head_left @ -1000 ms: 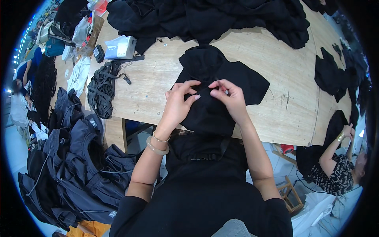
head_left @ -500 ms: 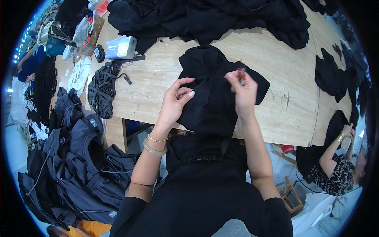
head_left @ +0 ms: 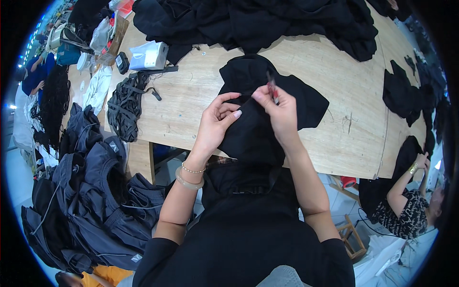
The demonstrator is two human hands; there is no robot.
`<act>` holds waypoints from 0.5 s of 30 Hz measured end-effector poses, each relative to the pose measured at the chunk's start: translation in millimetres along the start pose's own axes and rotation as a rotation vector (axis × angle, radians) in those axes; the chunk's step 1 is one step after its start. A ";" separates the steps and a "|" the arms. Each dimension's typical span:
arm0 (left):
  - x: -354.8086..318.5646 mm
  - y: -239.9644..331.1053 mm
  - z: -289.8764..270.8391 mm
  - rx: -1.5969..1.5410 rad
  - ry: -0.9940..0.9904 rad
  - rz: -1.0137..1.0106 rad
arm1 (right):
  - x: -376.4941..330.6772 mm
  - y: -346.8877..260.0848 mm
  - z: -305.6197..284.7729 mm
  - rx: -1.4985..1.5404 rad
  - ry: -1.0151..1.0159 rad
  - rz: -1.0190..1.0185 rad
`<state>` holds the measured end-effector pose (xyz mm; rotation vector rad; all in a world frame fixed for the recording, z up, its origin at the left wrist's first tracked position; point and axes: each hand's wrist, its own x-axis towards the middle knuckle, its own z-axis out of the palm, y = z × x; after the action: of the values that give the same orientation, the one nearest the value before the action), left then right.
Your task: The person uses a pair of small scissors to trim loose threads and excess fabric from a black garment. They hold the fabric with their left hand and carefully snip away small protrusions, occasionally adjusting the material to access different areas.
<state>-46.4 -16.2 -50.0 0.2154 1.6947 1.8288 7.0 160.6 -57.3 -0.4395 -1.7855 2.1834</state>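
Observation:
A black garment lies spread over the table's near edge, reaching down to my lap. My left hand pinches a bit of its cloth between thumb and forefinger. Close beside it, my right hand has thumb and forefinger pressed together over the same spot, near the left fingertips. Small red thread snips are tucked in the right palm, blade end pointing up and away; they are partly hidden by the fingers. Whether the right fingertips hold a thread or cloth is too small to make out.
A heap of black garments covers the table's far side. Tangled dark straps and a tissue pack lie to the left. Grey garments are piled at lower left. At far right another person handles black cloth.
My right hand has moved left with the snips, from over the garment's right part to beside my left fingertips. My left hand has stayed nearly in place.

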 end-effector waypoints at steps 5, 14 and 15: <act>0.1 -4.1 -4.1 -0.044 -0.017 -0.007 | 14.2 -11.9 -32.2 0.222 0.114 0.083; -4.9 14.1 0.2 -0.158 -0.109 -0.056 | -8.5 -2.2 -8.2 -0.372 -0.237 -0.192; -5.9 15.7 0.5 -0.157 -0.122 -0.064 | -7.0 -2.2 -8.7 -0.330 -0.174 -0.129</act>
<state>-46.7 -18.6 -33.4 0.2000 1.4510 1.8519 17.0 165.9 -56.3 -0.1986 -2.2133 1.8956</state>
